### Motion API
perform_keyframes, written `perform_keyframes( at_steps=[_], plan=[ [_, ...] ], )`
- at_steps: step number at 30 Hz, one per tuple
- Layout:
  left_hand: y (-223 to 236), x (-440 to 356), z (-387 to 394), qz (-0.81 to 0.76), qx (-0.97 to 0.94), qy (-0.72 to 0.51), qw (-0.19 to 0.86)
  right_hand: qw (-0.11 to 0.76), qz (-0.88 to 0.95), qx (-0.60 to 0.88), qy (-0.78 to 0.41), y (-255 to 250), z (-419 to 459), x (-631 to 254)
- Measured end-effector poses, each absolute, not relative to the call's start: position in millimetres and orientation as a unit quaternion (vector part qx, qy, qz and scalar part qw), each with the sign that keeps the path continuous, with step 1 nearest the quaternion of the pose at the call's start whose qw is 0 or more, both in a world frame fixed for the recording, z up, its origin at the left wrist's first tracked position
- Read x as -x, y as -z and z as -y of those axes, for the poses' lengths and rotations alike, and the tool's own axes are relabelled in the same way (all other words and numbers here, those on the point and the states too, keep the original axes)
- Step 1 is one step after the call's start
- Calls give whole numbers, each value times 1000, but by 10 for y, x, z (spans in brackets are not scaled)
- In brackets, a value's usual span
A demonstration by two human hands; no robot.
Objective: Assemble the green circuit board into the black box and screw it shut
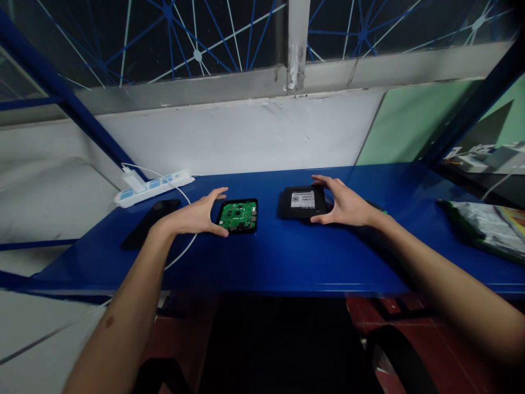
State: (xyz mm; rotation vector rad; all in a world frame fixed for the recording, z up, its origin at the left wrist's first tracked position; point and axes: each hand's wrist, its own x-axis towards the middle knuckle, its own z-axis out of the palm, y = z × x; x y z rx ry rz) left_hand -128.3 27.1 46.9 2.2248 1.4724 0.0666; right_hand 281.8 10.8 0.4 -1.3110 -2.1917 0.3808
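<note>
A shallow black case lies on the blue table with a green circuit board inside it. My left hand is at its left side, fingers and thumb spread wide. The thumb tip reaches the near left corner; whether it touches cannot be told. My right hand grips a black cover by its right side, thumb on the near edge and fingers on the far one. A white printed label faces up on this cover, which appears slightly raised above the table.
A black phone lies left of my left hand, with a white cable beside it. Behind stands a white power strip with a plugged-in charger. A plastic package lies far right. Blue frame posts flank the table.
</note>
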Motion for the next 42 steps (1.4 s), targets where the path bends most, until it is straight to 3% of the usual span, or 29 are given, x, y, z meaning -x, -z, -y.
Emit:
perform_keyframes(
  at_steps=[6,16,42],
  plan=[
    [-628,802,-128,-496,-842,-74,199,265,827,476,-136,3,-88,-2776],
    [-340,-257,-388,-316,-929,-66,180,274,842,450,-117,3,-40,-2702],
    [-264,-212,-428,-274,-900,-217,261,311,844,391,-194,57,17,-2576]
  ],
)
